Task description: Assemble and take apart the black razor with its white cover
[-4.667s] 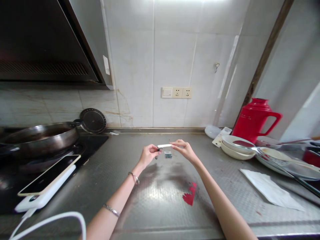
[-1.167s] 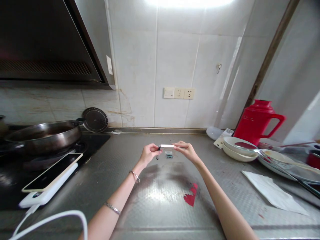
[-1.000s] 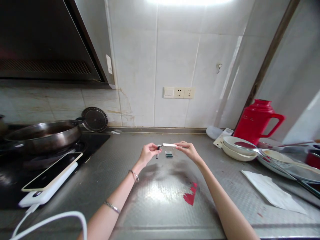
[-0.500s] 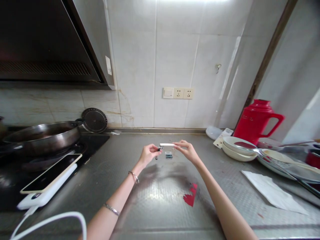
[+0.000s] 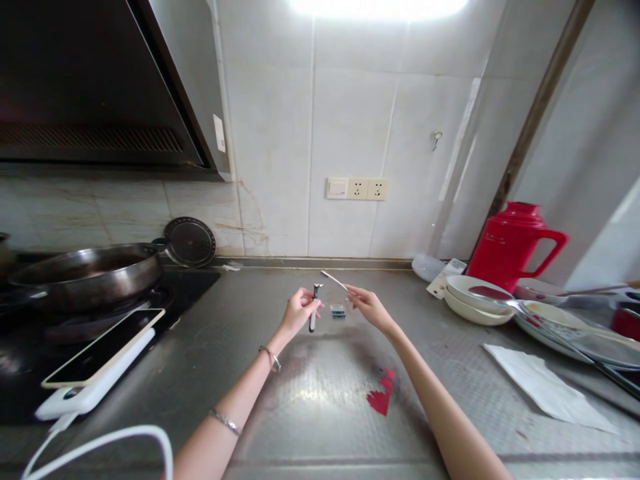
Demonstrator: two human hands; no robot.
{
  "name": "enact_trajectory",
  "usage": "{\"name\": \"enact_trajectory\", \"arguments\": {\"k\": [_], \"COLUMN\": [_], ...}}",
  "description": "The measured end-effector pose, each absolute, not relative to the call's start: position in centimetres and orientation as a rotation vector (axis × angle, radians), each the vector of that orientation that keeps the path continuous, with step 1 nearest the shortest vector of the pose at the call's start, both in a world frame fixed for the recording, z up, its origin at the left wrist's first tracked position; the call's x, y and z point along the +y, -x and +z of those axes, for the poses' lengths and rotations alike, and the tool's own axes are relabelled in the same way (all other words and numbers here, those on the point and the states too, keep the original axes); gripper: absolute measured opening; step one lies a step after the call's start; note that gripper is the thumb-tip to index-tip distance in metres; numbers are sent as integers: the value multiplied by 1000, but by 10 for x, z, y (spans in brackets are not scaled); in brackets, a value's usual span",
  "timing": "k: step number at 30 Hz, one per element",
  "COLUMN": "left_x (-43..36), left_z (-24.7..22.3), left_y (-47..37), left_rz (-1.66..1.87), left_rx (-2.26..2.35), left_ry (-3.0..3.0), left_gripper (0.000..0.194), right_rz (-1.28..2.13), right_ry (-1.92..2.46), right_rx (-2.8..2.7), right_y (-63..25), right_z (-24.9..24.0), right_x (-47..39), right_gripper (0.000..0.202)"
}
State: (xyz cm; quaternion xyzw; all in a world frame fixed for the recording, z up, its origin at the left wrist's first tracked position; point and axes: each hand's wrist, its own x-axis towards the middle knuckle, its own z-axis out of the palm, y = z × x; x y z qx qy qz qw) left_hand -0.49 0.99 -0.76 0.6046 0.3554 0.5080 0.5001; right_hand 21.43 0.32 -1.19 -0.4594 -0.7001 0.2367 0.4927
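Observation:
My left hand [image 5: 301, 311] is closed around the handle of a razor [image 5: 313, 319], which stands nearly upright with its small head at the top. In my right hand [image 5: 369, 307] the fingers pinch one end of a slim white stick [image 5: 334, 280]. The stick slants up and left, its free end just beyond the razor head and apart from it. What kind of stick it is, I cannot make out. On the metal counter between my hands lies a small clear and teal case [image 5: 338, 311]; neither hand touches it.
At left, a pan [image 5: 90, 270] sits on the stove beside a phone [image 5: 105, 347] on a white power bank [image 5: 95, 390] with a cable. Bowls [image 5: 475, 307], a red thermos [image 5: 513, 247] and white paper [image 5: 547, 387] are at right. A red patch [image 5: 383, 395] marks the counter.
My left hand has turned the razor more upright, so its handle shows. The white stick has tilted from level to slanting, showing its thin edge, and has moved off the razor head.

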Motion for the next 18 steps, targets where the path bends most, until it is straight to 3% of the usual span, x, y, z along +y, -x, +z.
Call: {"name": "enact_trajectory", "arguments": {"k": [10,14,18], "left_x": [11,8,7], "left_z": [-16,-14,-19], "left_y": [2,2,0], "left_rz": [1336,1357,1385], "left_rx": [996,973,971], "left_ry": [-1392,-1340,-1406], "left_gripper": [26,32,27], "right_rz": [903,1151,1416], "right_ry": [1134,1109,960], "right_rx": [-1333,-1143,-949], "right_y": [-184,-166,-144], "right_z": [-16,-6,2], "right_x": [1,-19,-54], "right_gripper": [52,51,52]}}
